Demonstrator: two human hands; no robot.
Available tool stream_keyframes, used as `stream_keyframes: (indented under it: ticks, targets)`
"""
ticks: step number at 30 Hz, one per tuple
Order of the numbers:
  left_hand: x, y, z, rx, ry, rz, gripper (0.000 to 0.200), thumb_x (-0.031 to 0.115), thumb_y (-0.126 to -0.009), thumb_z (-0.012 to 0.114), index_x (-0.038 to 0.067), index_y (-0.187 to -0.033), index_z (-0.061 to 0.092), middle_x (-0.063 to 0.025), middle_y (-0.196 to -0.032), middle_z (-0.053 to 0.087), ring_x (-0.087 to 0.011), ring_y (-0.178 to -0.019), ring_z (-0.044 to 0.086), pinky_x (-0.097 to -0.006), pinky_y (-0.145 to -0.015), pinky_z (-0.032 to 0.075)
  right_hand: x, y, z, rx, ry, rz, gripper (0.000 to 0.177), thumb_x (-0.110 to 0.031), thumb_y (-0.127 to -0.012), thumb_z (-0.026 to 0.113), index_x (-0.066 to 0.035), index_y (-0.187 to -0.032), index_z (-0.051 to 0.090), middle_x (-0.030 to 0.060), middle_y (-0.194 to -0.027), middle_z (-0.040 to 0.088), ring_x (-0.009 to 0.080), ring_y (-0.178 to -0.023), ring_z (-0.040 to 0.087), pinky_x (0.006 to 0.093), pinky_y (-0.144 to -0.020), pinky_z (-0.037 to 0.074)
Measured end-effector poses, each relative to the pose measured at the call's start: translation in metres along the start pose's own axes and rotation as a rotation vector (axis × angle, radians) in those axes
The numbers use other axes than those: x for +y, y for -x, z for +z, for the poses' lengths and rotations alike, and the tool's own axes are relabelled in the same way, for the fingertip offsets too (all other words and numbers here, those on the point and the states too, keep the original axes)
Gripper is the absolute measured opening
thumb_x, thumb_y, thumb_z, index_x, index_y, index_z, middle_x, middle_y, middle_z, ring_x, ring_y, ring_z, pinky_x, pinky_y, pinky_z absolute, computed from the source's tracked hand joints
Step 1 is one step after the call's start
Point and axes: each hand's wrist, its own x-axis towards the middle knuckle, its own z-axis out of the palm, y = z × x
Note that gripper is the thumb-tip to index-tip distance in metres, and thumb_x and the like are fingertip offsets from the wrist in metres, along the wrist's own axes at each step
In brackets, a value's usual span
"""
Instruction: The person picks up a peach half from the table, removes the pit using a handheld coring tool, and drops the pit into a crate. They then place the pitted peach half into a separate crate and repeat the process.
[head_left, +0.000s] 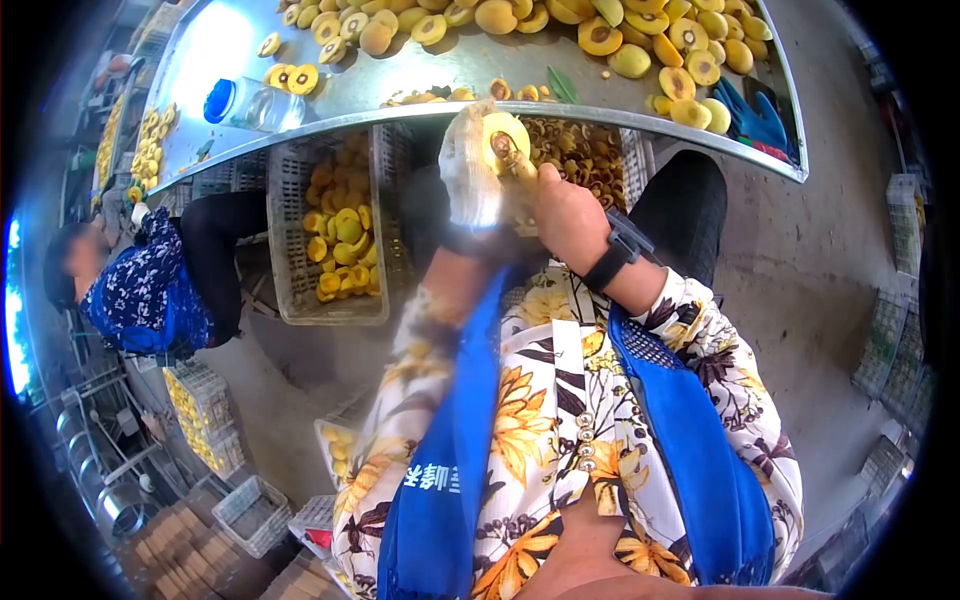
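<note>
My left hand (470, 165), in a whitish glove, grips a yellow peach half (505, 130) just off the table's front edge, its cut face and brown pit cavity turned to me. My bare right hand (570, 215), with a black watch on the wrist, is closed close beside it. From its fingers a small pitting tool (514, 158) reaches to the middle of the peach half; its handle is mostly hidden. Below both hands stands a crate of brown peach pits and scraps (580, 160).
The metal table (350, 75) carries many halved peaches (600, 40), a blue-capped bottle (255, 105) and a blue glove (755, 115). A crate (335, 310) of peach halves stands left of my knees. Another person (150, 270) sits farther left. Stacked crates (890, 340) line the right.
</note>
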Motion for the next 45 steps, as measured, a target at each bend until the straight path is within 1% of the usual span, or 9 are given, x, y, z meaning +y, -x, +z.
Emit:
stream_keyframes:
  ticks: [8,17,23,27,31,33,35,37,45]
  targets:
    - [0.012,-0.002,0.006,0.08,0.88,-0.586,0.046,0.042,-0.096,0.037,0.0,-0.108,0.052,-0.0127,-0.102,0.058,-0.0188,-0.092,0.056,-0.0311,-0.079,0.049,-0.002,0.007,0.002,0.056,-0.064,0.027,0.018,-0.012,-0.083,0.051,0.001,-0.089,0.041,0.0252,-0.064,0.057,0.0439,-0.063,0.056,0.0517,-0.057,0.043]
    - [0.03,-0.007,0.005,0.025,0.602,-0.456,0.046,0.038,-0.098,0.035,-0.003,-0.105,0.055,-0.0112,-0.096,0.06,-0.017,-0.088,0.058,-0.0287,-0.079,0.048,0.005,0.007,0.003,0.041,-0.127,-0.023,0.017,-0.009,-0.081,0.052,0.003,-0.088,0.041,0.0255,-0.064,0.056,0.0443,-0.064,0.056,0.0508,-0.058,0.043]
    - [0.013,-0.034,-0.015,-0.319,0.811,-0.906,0.042,0.037,-0.097,0.039,-0.001,-0.106,0.056,-0.0114,-0.094,0.062,-0.0168,-0.085,0.06,-0.0286,-0.078,0.049,0.003,0.0,-0.011,-0.108,-0.103,-0.127,0.02,-0.011,-0.08,0.055,0.004,-0.089,0.044,0.0269,-0.066,0.055,0.0446,-0.064,0.056,0.0482,-0.059,0.046]
    - [0.04,-0.022,-0.011,-0.13,1.106,-0.825,0.042,0.035,-0.095,0.045,-0.001,-0.115,0.052,-0.0117,-0.109,0.058,-0.0177,-0.095,0.056,-0.0295,-0.084,0.047,0.006,-0.005,-0.005,-0.079,-0.298,-0.045,0.026,-0.016,-0.081,0.061,0.002,-0.095,0.05,0.0162,-0.065,0.059,0.0299,-0.057,0.059,0.0375,-0.054,0.047]
    - [0.034,-0.011,0.0,0.039,0.727,-0.642,0.031,0.022,-0.094,0.05,-0.001,-0.114,0.053,-0.0106,-0.103,0.06,-0.0172,-0.094,0.057,-0.0297,-0.084,0.047,0.017,-0.008,0.015,-0.107,-0.475,0.082,0.023,-0.017,-0.081,0.063,0.0,-0.094,0.053,0.0051,-0.065,0.058,0.0127,-0.048,0.053,0.0265,-0.044,0.042]
    - [0.026,-0.012,0.005,0.006,0.386,-0.285,0.026,0.019,-0.092,0.052,-0.002,-0.108,0.056,-0.0105,-0.092,0.061,-0.0163,-0.079,0.06,-0.0272,-0.068,0.05,0.016,-0.009,0.015,-0.11,-0.503,0.054,0.022,-0.017,-0.082,0.063,-0.001,-0.093,0.054,0.0029,-0.065,0.057,0.0089,-0.044,0.05,0.0236,-0.039,0.039]
    - [0.013,-0.016,0.006,-0.058,0.508,-0.41,0.023,0.017,-0.091,0.052,-0.002,-0.103,0.058,-0.0107,-0.085,0.062,-0.0165,-0.07,0.062,-0.0264,-0.06,0.051,0.012,-0.008,0.01,-0.171,-0.551,0.05,0.021,-0.018,-0.082,0.062,-0.002,-0.093,0.054,0.0025,-0.063,0.056,0.0082,-0.041,0.048,0.0225,-0.036,0.037]
    - [0.004,-0.026,0.001,-0.161,1.093,-1.029,0.02,0.015,-0.091,0.051,-0.002,-0.099,0.058,-0.0113,-0.082,0.062,-0.0179,-0.067,0.061,-0.0272,-0.058,0.051,0.009,-0.007,0.007,-0.25,-0.599,0.089,0.02,-0.018,-0.083,0.062,-0.003,-0.093,0.054,0.0016,-0.061,0.055,0.0074,-0.04,0.046,0.0216,-0.035,0.036]
    - [0.019,-0.022,0.01,-0.065,0.732,-0.74,0.015,0.011,-0.087,0.056,-0.003,-0.091,0.061,-0.0083,-0.073,0.062,-0.0113,-0.057,0.057,-0.0221,-0.05,0.047,0.012,-0.01,-0.011,-0.555,-0.935,0.331,0.012,-0.014,-0.085,0.057,-0.005,-0.09,0.051,0.0016,-0.061,0.051,0.0054,-0.038,0.042,0.0199,-0.033,0.036]
